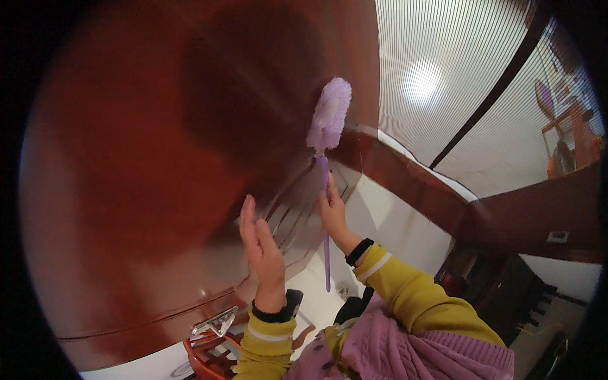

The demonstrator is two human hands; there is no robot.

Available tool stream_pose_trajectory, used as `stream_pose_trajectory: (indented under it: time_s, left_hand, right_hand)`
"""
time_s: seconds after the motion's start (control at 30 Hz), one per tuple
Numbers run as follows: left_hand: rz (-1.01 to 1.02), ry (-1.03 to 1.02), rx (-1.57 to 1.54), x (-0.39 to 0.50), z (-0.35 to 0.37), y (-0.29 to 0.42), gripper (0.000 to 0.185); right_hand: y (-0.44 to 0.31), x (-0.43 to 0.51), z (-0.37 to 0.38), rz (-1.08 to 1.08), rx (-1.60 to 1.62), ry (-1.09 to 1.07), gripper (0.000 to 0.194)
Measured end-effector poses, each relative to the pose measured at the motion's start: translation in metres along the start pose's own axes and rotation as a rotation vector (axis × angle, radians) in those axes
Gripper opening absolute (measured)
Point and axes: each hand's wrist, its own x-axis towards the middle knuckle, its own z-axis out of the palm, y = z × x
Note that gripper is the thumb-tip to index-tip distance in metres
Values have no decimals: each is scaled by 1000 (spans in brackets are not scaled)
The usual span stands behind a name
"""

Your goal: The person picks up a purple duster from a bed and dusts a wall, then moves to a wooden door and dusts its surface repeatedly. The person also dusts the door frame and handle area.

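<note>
My right hand [336,214] grips the thin purple handle of a fluffy lilac duster [332,111]. The duster's head points up and away from me, by the edge of a glossy reddish-brown wooden panel [142,190]; whether the fibres touch the wood I cannot tell. Below my fist the handle's lower end hangs free. To the left, my left hand [265,249] is raised with its fingers stretched out and its thumb apart, holding nothing. It is nearest the panel's glossy lower part, but contact cannot be made out.
At the upper right is a ribbed translucent panel [427,42] with a bright reflection and a dark strip. A reddish wooden chair [209,354] stands at the lower left, a clear clip-like object [216,323] above it. Dark furniture [498,285] fills the right side.
</note>
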Motion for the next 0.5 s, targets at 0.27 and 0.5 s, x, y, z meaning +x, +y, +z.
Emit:
stream_pose_trajectory:
  time_s: [0.27,0.5]
  left_hand:
    - [-135,-139,-47,-34,19,-83,41]
    - [-165,-153,-58,-61,28,-144,41]
  right_hand:
    - [63,-44,7,58,-48,-47,62]
    - [147,-43,9,265,38,-14,61]
